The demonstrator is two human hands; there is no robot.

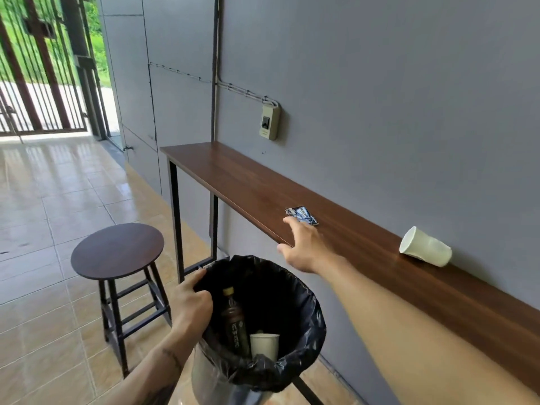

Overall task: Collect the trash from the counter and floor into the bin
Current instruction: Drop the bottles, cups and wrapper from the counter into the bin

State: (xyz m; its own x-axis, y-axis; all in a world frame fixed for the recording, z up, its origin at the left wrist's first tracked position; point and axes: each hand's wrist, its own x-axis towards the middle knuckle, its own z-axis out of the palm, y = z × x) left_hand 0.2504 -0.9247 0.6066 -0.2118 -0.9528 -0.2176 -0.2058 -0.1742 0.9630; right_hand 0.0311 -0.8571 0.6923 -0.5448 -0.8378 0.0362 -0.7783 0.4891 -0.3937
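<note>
A metal bin (204, 372) lined with a black bag is held up in front of me, and my left hand (191, 302) grips its near-left rim. Inside lie a dark drink bottle (233, 320) and a white paper cup (264, 344). My right hand (304, 247) reaches over the front edge of the brown wall counter (233, 176), fingers spread, fingertips just at a crumpled blue-and-white wrapper (302, 214). I cannot tell whether the fingers touch it. Another white paper cup (425, 249) lies on its side further right on the counter, against the wall.
A round dark wooden stool (117, 251) stands on the tiled floor left of the bin. The counter runs along a grey wall on black metal legs (176, 217). A switch box (269, 122) hangs on the wall. A barred gate (38, 83) stands at the far left.
</note>
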